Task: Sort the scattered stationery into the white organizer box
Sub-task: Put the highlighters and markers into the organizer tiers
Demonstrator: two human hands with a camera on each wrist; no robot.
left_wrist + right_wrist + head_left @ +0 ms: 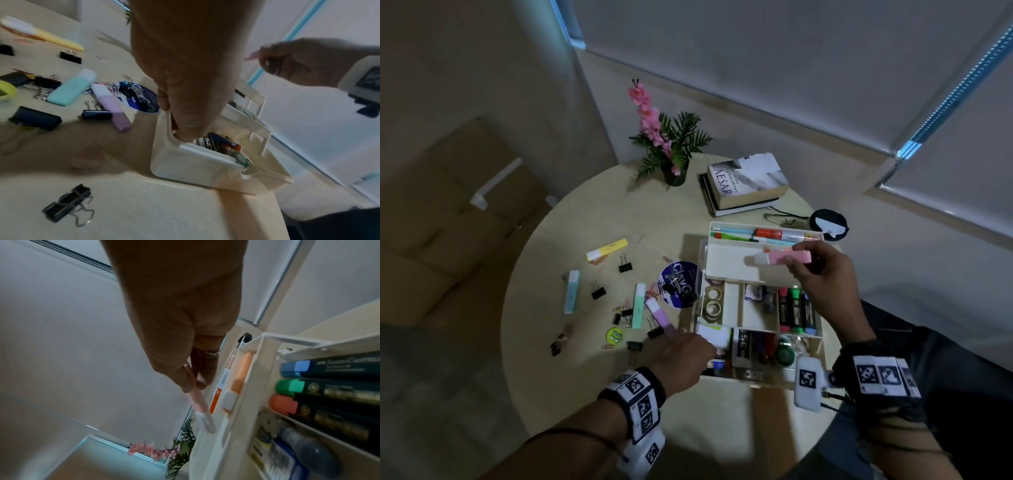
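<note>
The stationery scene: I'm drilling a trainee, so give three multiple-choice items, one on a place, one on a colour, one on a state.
1. Where is the purple highlighter?
A. on the table, left of the white organizer box
B. in the top tray
C. on the books

2. What colour is the highlighter in the right hand?
A. yellow
B. pink
C. mint

3. What is the left hand doing?
A. lifting a binder clip
B. hanging idle
C. holding the box's near corner

A: it lies among the clips. B: pink highlighter, white cap. C: fingers curl over the rim.
</note>
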